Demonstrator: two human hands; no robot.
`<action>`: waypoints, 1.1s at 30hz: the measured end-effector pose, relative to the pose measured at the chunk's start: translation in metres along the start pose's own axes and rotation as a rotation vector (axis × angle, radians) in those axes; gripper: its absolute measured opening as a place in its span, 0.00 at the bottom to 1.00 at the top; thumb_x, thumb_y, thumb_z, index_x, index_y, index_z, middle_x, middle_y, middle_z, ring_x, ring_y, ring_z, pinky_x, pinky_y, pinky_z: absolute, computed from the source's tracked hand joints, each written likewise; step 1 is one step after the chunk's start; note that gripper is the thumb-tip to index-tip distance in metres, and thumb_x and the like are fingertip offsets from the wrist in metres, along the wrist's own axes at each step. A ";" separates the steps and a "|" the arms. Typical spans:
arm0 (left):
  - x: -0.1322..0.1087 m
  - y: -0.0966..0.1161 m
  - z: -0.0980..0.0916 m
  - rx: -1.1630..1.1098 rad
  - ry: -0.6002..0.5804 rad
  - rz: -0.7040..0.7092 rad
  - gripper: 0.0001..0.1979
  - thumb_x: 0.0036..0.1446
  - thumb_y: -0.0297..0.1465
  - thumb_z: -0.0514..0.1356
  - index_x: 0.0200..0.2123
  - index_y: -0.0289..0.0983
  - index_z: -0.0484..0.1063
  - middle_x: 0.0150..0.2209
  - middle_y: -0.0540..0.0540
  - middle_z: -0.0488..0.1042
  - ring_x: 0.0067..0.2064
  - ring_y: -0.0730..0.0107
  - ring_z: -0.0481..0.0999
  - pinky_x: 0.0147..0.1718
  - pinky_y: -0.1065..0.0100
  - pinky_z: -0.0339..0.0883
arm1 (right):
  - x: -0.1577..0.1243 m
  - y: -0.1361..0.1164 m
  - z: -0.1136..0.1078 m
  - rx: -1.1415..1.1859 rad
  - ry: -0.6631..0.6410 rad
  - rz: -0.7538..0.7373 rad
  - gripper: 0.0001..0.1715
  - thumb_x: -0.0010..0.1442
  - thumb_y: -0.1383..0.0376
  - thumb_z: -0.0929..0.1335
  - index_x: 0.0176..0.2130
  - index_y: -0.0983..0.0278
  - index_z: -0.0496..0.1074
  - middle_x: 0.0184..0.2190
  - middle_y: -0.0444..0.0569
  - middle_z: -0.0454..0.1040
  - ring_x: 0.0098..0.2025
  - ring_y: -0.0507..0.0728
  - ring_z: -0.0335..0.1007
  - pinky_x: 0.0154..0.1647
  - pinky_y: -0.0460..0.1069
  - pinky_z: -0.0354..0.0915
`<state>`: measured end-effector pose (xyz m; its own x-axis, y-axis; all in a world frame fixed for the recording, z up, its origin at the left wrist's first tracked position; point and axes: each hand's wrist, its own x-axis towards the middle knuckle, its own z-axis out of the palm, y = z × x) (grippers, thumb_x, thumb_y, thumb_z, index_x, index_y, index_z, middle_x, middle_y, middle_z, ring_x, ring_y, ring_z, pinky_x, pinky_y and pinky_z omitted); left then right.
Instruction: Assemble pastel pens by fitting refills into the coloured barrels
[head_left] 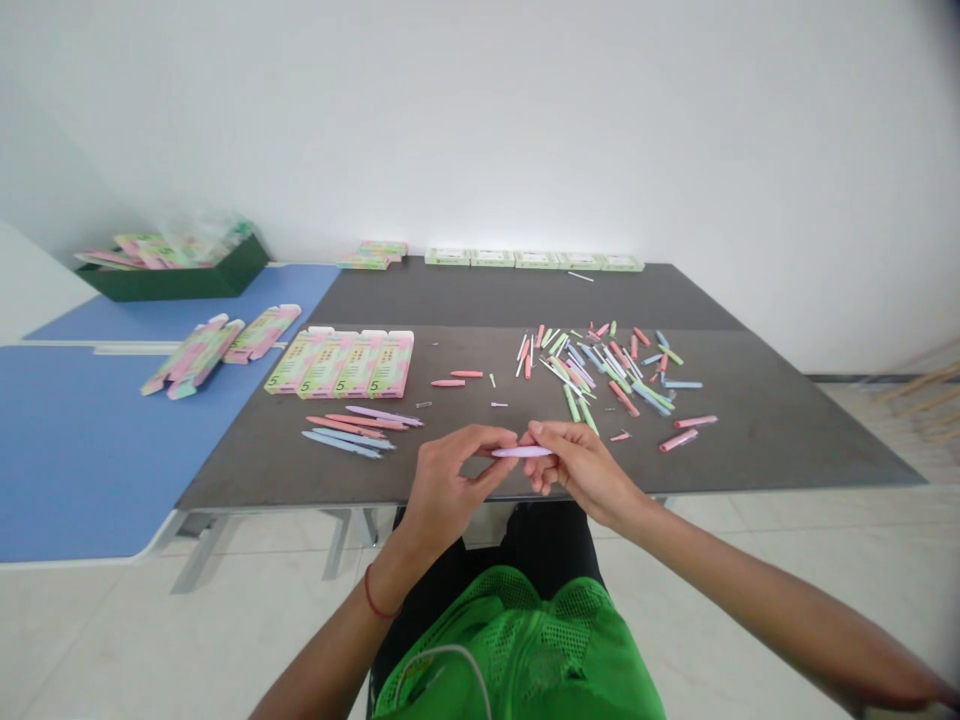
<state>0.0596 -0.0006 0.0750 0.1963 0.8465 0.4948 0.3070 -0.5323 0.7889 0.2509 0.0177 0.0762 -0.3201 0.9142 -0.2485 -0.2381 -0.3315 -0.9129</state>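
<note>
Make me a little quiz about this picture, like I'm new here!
1. True or false: the right hand holds a lilac pen part.
2. What is around the left wrist? A: a red string. B: a watch. C: a bandage.
3. Fill in the blank: the heap of pastel pen parts lies on the ____ tabletop.

Key: 1 true; 2 A; 3 grey.

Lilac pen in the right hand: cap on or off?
Looks on: the pen shows one closed tapered piece in the right hand.
</note>
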 end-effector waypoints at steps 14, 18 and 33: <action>0.001 0.003 -0.002 0.035 -0.026 0.014 0.06 0.61 0.26 0.69 0.41 0.40 0.82 0.39 0.51 0.85 0.37 0.71 0.84 0.42 0.73 0.75 | 0.000 0.011 0.011 -0.001 0.035 -0.055 0.29 0.61 0.46 0.74 0.24 0.66 0.72 0.15 0.41 0.69 0.14 0.46 0.62 0.13 0.39 0.57; 0.001 0.002 -0.002 0.040 -0.038 0.010 0.06 0.61 0.26 0.69 0.41 0.40 0.82 0.39 0.51 0.85 0.38 0.71 0.84 0.43 0.74 0.75 | 0.001 0.015 0.010 0.006 0.041 -0.066 0.28 0.61 0.46 0.74 0.24 0.66 0.72 0.16 0.42 0.70 0.14 0.46 0.62 0.14 0.40 0.57; -0.001 0.001 0.000 0.027 -0.044 -0.022 0.05 0.60 0.26 0.69 0.41 0.40 0.82 0.39 0.50 0.85 0.38 0.71 0.84 0.41 0.74 0.75 | 0.001 0.016 0.010 -0.034 0.062 -0.063 0.29 0.60 0.46 0.74 0.24 0.66 0.71 0.16 0.41 0.68 0.14 0.45 0.59 0.14 0.41 0.54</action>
<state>0.0593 -0.0015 0.0753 0.2298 0.8574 0.4605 0.3368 -0.5140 0.7889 0.2376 0.0113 0.0647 -0.2481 0.9459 -0.2090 -0.2243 -0.2660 -0.9375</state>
